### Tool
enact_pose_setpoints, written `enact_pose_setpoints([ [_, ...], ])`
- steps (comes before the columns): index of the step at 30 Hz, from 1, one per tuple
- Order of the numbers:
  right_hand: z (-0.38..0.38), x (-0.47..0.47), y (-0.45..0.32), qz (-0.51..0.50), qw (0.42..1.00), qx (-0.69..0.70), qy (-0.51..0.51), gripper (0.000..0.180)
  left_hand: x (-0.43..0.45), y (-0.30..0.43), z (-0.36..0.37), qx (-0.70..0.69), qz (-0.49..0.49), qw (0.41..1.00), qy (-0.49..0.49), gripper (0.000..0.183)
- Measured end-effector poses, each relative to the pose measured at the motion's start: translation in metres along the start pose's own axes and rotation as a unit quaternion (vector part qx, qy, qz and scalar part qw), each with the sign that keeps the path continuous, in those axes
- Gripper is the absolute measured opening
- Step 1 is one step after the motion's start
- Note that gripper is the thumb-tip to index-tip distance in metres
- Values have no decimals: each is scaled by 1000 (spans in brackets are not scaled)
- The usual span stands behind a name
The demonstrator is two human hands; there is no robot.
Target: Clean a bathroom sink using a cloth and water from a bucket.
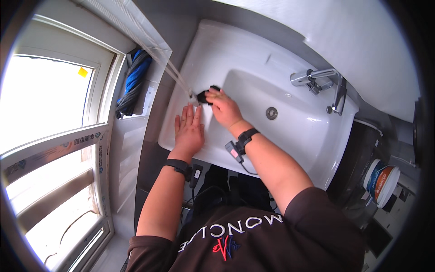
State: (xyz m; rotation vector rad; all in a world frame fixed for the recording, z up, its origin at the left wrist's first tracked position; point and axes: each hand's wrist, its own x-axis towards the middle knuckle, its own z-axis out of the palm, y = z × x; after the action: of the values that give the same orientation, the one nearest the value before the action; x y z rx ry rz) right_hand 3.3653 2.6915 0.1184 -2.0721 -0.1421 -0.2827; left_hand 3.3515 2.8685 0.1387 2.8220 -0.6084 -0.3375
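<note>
My left hand (189, 132) lies palm down with fingers stretched out on the left ledge of a white ceramic washbasin (244, 47). Its fingertips come close to the pale end piece (193, 99) of a looped cord (173, 71) that slants down from the upper left. Under the fingers of my right hand (224, 108) is a small black item (205, 97), possibly a cloth, held against the ledge beside the cord's end. My fingers partly hide it. Each wrist wears a black strap with a small wired device.
A chrome faucet (301, 79) stands on the basin's right rear, near the drain (272, 113). A blue and grey towel (134, 83) hangs by the window frame (105, 88) at left. At lower right stands a plastic bucket (380, 182). A large white surface (357, 44) overhangs the upper right.
</note>
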Motion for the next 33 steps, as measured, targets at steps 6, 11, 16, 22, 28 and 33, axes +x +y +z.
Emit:
enact_pose_setpoints([
  [6,5,-68,-28,164,979,111,-51,31,2,3,-12,-10,11,999,43,58],
  [11,-4,-118,-41,196,977,42,-75,33,12,-3,-2,1,43,996,80,56],
  [16,-13,-118,-63,188,957,-87,-202,52,50,-3,-1,24,62,989,131,56],
  [22,27,-85,-36,264,945,69,-178,77,63,7,6,85,32,991,104,61],
  [28,62,-45,-6,328,909,255,17,82,63,2,11,81,26,992,97,62],
  [33,45,1,-4,408,850,308,128,79,63,5,13,81,31,991,106,60],
])
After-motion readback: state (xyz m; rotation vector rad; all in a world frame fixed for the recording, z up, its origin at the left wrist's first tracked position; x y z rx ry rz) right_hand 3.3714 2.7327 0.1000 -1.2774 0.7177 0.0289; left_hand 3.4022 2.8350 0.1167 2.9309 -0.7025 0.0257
